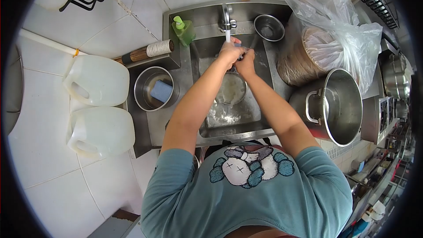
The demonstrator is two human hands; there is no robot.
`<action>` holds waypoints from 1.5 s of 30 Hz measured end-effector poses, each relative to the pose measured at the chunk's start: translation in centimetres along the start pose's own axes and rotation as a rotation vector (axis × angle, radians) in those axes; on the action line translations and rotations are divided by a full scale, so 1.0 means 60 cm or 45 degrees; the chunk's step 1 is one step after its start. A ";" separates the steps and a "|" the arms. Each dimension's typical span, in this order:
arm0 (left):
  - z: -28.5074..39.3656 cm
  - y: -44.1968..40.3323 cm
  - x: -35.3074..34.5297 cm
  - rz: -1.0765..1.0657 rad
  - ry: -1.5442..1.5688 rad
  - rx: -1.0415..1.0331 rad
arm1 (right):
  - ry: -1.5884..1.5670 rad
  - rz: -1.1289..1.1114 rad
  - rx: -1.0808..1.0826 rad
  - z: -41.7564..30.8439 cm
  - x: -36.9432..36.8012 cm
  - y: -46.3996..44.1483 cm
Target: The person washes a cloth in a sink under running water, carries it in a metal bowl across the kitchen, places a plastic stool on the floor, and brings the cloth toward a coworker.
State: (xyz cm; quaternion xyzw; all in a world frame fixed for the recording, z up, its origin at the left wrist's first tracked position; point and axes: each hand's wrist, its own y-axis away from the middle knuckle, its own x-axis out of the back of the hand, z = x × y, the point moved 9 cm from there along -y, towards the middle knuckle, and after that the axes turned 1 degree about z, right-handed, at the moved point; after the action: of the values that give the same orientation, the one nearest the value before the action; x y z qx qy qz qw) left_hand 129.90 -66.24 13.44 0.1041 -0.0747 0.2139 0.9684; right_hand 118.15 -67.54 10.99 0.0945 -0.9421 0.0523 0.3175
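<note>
Under the running tap (226,17), my left hand (230,53) and my right hand (246,63) meet over the sink (260,105). Their fingers are closed together around a small dark thing, mostly hidden, whose kind I cannot make out. Water falls from the spout onto or just beside the left hand. Directly below my wrists, a round metal bowl (232,89) with cloudy water sits in the basin. Splashing water shows on the basin floor in front of it.
Left of the basin are a metal pot (139,89) holding a blue sponge (161,91), and a green soap bottle (185,33). A small metal bowl (269,28) sits back right. A large stockpot (328,105) and a plastic-wrapped bucket (304,57) stand right. Two white jugs (103,128) are far left.
</note>
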 end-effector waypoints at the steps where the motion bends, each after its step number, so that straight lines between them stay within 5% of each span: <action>1: -0.015 -0.006 0.004 -0.002 0.202 0.131 | -0.083 -0.040 -0.018 -0.001 -0.004 -0.005; 3: 0.001 0.002 0.021 -0.048 0.692 0.202 | -0.184 -0.051 0.121 -0.030 -0.003 -0.003; 8: 0.018 0.007 0.135 0.002 0.541 0.082 | -0.321 -0.427 0.178 -0.093 0.003 -0.014; 10: 0.088 0.041 0.156 0.034 -0.516 -0.507 | -0.272 -0.530 0.388 -0.128 -0.007 -0.017; 15: 0.077 0.044 0.176 -0.041 -0.866 -0.325 | -0.625 -0.612 0.166 -0.145 -0.009 -0.017; 17: 0.095 0.041 0.187 0.183 -0.605 -0.743 | -0.521 -0.552 0.374 -0.154 -0.002 -0.008; 18: 0.110 0.050 0.184 0.188 -0.603 -0.746 | -0.416 -0.488 0.574 -0.160 0.003 -0.005; 20: 0.056 0.045 0.158 -0.151 0.856 0.030 | -0.304 -0.547 0.503 -0.123 -0.002 -0.015; 26: 0.075 0.053 0.152 -0.078 0.726 0.000 | -0.238 -0.517 0.258 -0.045 -0.026 -0.015; 28: 0.078 0.044 0.157 -0.097 0.721 -0.042 | -0.801 -0.705 -0.168 -0.011 -0.060 -0.017; 31: 0.094 0.039 0.165 -0.178 0.899 -0.109 | -1.197 -1.042 -0.332 -0.031 -0.077 0.015; 38: 0.108 0.050 0.120 -0.284 1.196 -0.128 | -0.743 -1.398 0.083 -0.079 -0.089 0.073; 41: 0.099 0.051 0.112 -0.237 1.179 -0.107 | -0.749 -1.345 -0.341 -0.050 -0.075 0.074; 44: 0.094 0.053 0.087 -0.261 1.272 -0.108 | -1.016 -1.221 -0.244 -0.086 -0.069 0.080; 45: 0.092 0.050 0.080 -0.302 1.329 -0.126 | -1.014 -1.181 -0.012 -0.105 -0.070 0.078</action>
State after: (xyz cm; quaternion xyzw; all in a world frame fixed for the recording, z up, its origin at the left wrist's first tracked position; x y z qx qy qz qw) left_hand 132.35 -62.97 20.17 -0.0543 0.4189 0.1224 0.8981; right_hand 124.12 -61.37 13.27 0.5057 -0.8492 -0.1351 -0.0690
